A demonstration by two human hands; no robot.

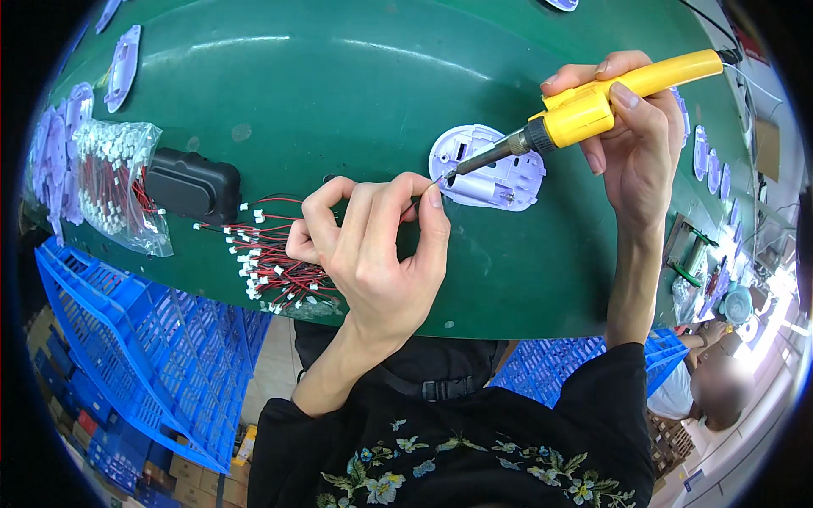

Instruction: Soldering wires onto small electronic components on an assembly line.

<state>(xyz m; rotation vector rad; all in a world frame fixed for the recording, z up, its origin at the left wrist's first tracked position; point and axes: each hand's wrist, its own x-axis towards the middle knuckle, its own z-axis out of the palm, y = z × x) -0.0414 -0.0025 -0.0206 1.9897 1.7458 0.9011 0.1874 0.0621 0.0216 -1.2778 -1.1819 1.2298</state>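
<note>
A yellow soldering iron (584, 117) is gripped in my right hand (644, 140), its tip down on the pale lilac plastic housing (487, 190). That rounded housing lies on the green table with molded posts and slots showing. My left hand (373, 245) pinches a thin wire (437, 180) between thumb and index finger, its end at the iron's tip on the housing's left side. Below and left of that hand spreads a pile of red and black wires with white connectors (271, 262), partly covered by my fingers.
Left on the green table (296, 93) are a black plastic case (193, 184), a clear bag of connector wires (118, 182) and several lilac housings (124, 68). A solder spool stand (693, 254) stands at right. Blue crates (152, 347) stand below the table edge; another person (707, 385) sits lower right.
</note>
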